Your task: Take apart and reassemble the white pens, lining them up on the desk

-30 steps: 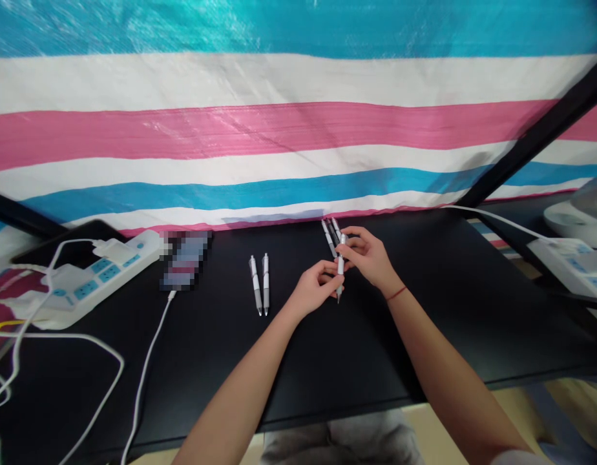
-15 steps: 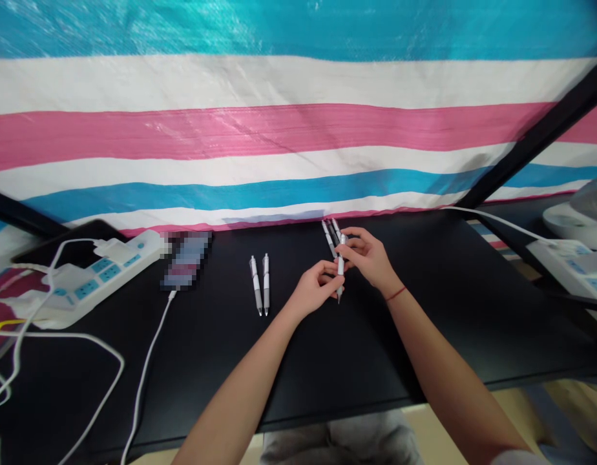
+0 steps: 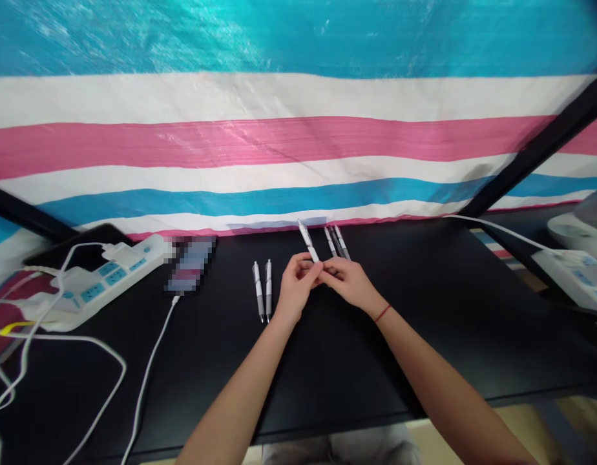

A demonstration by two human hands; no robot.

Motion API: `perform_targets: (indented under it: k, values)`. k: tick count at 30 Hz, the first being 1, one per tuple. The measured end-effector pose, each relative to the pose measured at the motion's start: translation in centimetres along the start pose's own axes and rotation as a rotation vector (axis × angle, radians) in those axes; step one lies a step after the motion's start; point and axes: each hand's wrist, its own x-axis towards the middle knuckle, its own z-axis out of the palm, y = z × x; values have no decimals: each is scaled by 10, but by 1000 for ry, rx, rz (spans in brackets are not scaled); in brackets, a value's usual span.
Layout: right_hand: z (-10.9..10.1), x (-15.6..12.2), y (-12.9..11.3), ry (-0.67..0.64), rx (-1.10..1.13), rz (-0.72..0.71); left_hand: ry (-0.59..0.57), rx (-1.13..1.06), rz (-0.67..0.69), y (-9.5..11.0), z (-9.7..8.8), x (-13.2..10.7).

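Observation:
A white pen points up and away from me, tilted to the left, its lower part hidden in my fingers. My left hand is closed around it, thumb pressed on the barrel. From the right, my right hand pinches at the same lower end, its fingertips meeting those of the left. Two white-and-grey pens, a left one and a right one, lie side by side left of my hands. Behind my right hand lie three similar pens, their near ends partly covered.
On the black table, a phone lies at the left with a white cable plugged in. A white power strip with tangled cords sits farther left. Another power strip is at the right. A striped sheet hangs behind.
Both hands have moved left with the pen. It was held tip toward me; now it leans left and away, gripped at its near end. The view has shifted slightly.

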Motion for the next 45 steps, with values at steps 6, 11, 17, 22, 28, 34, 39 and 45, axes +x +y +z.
perform_targets:
  k: [6,11,17,22,28,34,39,45]
  values:
    - [-32,5,11,234,-210,196,51,855,223,30,-33,0]
    - [-59,5,20,355,-616,338,161,1375,25,47,-72,-1]
    - [-51,5,32,269,-754,424,137,1443,-236,39,-88,3]
    - [-42,2,32,267,-763,428,158,1455,-164,32,-78,4]
    - [-34,-2,32,256,-798,385,199,1459,-50,23,-64,2]
    - [-34,-3,39,336,-715,382,196,1463,175,8,-66,3]
    - [-20,-3,30,457,-548,127,196,1471,397,2,-64,5]
    - [5,-6,2,108,-377,-50,-34,1348,484,14,-50,2]
